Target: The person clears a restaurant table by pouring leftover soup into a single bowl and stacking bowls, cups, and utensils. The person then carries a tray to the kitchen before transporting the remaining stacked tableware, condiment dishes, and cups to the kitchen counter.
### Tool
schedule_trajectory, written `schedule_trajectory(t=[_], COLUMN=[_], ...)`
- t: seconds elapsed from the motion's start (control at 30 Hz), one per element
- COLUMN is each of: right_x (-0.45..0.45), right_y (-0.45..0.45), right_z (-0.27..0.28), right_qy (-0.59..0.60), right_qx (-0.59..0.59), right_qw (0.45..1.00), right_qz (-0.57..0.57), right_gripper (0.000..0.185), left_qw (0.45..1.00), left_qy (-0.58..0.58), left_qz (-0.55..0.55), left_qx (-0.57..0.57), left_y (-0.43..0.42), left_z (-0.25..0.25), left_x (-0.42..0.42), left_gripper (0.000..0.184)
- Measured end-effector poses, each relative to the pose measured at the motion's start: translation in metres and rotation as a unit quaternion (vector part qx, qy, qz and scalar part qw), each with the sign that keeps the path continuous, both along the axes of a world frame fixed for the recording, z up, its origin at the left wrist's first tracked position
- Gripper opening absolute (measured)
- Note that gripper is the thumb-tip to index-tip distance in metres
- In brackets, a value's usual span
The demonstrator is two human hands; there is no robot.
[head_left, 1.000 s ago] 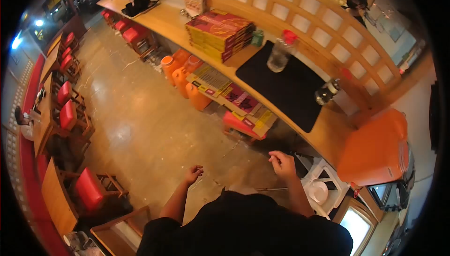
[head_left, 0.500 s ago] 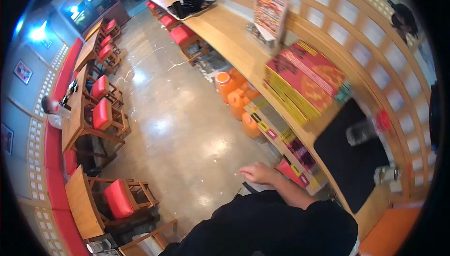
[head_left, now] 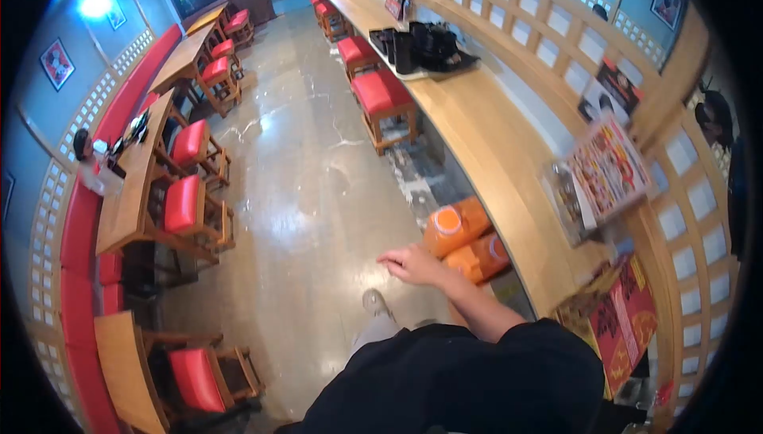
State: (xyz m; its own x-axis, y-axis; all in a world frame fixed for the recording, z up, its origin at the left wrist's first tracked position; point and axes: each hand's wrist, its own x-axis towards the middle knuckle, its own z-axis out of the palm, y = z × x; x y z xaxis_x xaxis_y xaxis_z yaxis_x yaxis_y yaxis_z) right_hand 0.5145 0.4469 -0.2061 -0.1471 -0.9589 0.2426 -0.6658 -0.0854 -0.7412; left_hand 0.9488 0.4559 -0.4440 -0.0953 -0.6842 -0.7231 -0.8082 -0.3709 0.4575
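My right hand [head_left: 412, 265] hangs in front of my body over the floor, its fingers loosely stretched and holding nothing. Closest to it are orange plastic jugs [head_left: 455, 226] standing on the floor beneath the long wooden counter [head_left: 497, 160]. The hand appears apart from them. My left hand is outside the picture. Below the hand, one of my shoes [head_left: 373, 300] shows on the floor.
Black dishes [head_left: 433, 46] are stacked on a tray on the counter. Nearer are a menu stand [head_left: 608, 170] and a red-and-yellow box [head_left: 628, 319]. Red stools [head_left: 381, 92] line the counter. Along the left run tables [head_left: 125, 203], more stools, a red bench and a seated person [head_left: 91, 165].
I have walked forward along the aisle. The dishes and menu stand are nearer, while the box has slipped toward the lower right. My right hand has swung slightly, still empty.
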Motion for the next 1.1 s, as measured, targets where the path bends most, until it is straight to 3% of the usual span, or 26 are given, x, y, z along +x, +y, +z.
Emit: schedule_trajectory(t=[0.07,0.17,0.27,0.33,0.43,0.47,0.5,0.57,0.67,0.73,0.8,0.87,0.9,0.93,1.03,1.1], right_x=[-0.024,-0.084,-0.165,-0.223,-0.293,-0.320,-0.347,-0.396,-0.443,-0.465,-0.476,-0.482,-0.485,-0.488,-0.488,-0.487], right_y=[-0.047,-0.101,-0.140,-0.163,-0.196,-0.209,-0.223,-0.252,-0.295,-0.323,-0.341,-0.356,-0.361,-0.367,-0.378,-0.379], right_z=[-0.010,-0.003,-0.018,-0.023,-0.032,-0.036,-0.044,-0.064,-0.068,-0.083,-0.087,-0.075,-0.091,-0.100,-0.101,-0.095], right_qy=[0.003,0.024,0.010,0.004,-0.083,-0.099,-0.096,-0.260,-0.378,-0.396,-0.407,-0.366,-0.228,-0.278,-0.268,-0.077], right_qx=[0.092,0.112,0.086,0.051,-0.004,-0.025,-0.028,-0.058,-0.077,-0.072,-0.049,0.037,0.085,0.047,0.008,0.048], right_qw=[0.996,0.993,0.984,0.956,0.888,0.868,0.867,0.821,0.757,0.730,0.730,0.717,0.721,0.679,0.620,0.667], right_qz=[0.003,0.002,-0.156,-0.288,-0.452,-0.486,-0.489,-0.505,-0.527,-0.553,-0.547,-0.592,-0.648,-0.678,-0.737,-0.740], right_gripper=[0.018,0.019,0.017,0.018,0.015,0.015,0.015,0.020,0.024,0.022,0.023,0.021,0.022,0.027,0.027,0.027], left_qw=[0.999,0.993,0.975,0.971,0.953,0.942,0.929,0.926,0.932,0.933,0.923,0.902,0.890,0.883,0.865,0.836], left_qy=[-0.032,-0.057,0.000,0.205,0.234,0.274,0.316,0.329,0.323,0.346,0.356,0.385,0.403,0.410,0.405,0.408], left_qz=[-0.034,-0.101,-0.180,-0.048,-0.120,-0.097,-0.074,-0.051,-0.046,-0.075,-0.125,-0.179,-0.197,-0.218,-0.277,-0.342], left_qx=[0.024,0.015,-0.131,-0.114,-0.151,-0.165,-0.180,-0.177,-0.159,-0.065,-0.073,-0.080,-0.075,-0.076,-0.106,-0.136], left_y=[-0.064,-0.177,-0.310,-0.396,-0.514,-0.541,-0.561,-0.596,-0.633,-0.651,-0.678,-0.706,-0.727,-0.745,-0.776,-0.797], left_z=[-0.014,-0.024,-0.036,-0.016,0.003,0.015,0.034,0.055,0.099,0.127,0.155,0.162,0.163,0.169,0.200,0.197], left_x=[-0.026,-0.077,-0.156,-0.240,-0.353,-0.394,-0.433,-0.506,-0.613,-0.685,-0.748,-0.811,-0.842,-0.876,-0.970,-1.033], left_gripper=[0.021,0.022,0.023,0.020,0.018,0.017,0.016,0.015,0.014,0.019,0.025,0.038,0.045,0.045,0.044,0.044])
